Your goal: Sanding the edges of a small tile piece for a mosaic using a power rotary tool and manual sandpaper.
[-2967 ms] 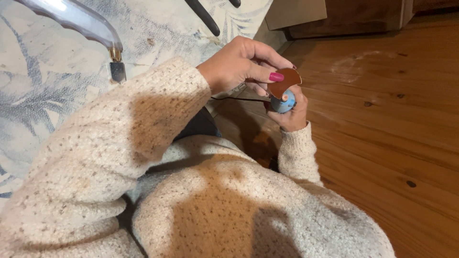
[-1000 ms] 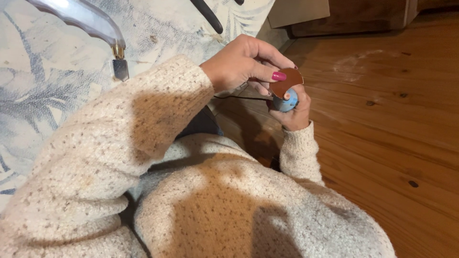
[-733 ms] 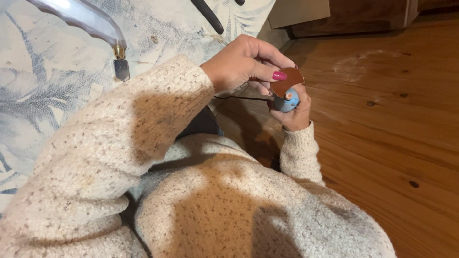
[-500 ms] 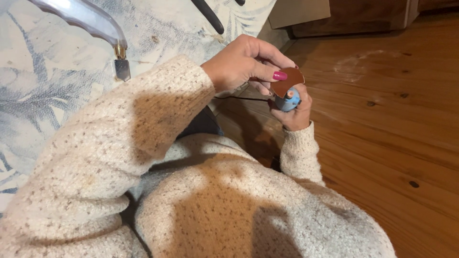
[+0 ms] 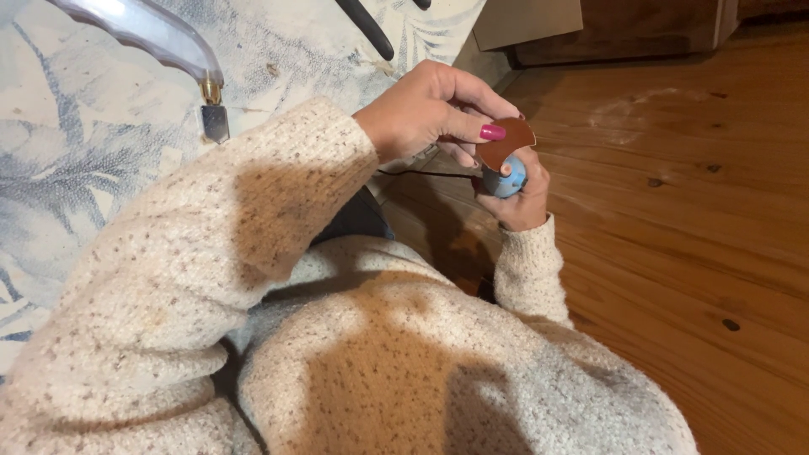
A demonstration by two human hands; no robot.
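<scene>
**Two hands closed on a small brown piece and a blue object**

The person's left hand [image 5: 430, 105] reached across the body, its fingers curled and its thumb, with a pink-painted nail, pressed down on a small brown curved piece [image 5: 506, 139]. The piece was pinched between that thumb and the fingers beneath it, and it sat directly over the right hand [image 5: 522, 198]. The right hand was closed around a small light-blue object [image 5: 508, 179], of which only a rounded part showed between the fingers; its full shape could not be told from this view, though it looked like a small tool or spool. The brown piece touched or nearly touched the top of the blue object. A thin dark cord [image 5: 421, 174] ran from under the left hand toward the blue object, stretched almost level.

Both arms wore a cream speckled knit sweater [image 5: 354, 354], which filled the lower half of the view. The hands were held above the edge where a pale patterned cloth [image 5: 76, 152] met a wooden plank floor [image 5: 691, 211]. On the cloth, well apart from the hands, lay a tool with a clear curved handle [image 5: 143, 34], a brass collar and a small metal head. A dark slim handle [image 5: 366, 29] lay near the top of the cloth. A wooden piece of furniture [image 5: 624, 34] stood at the far edge of the floor.
</scene>
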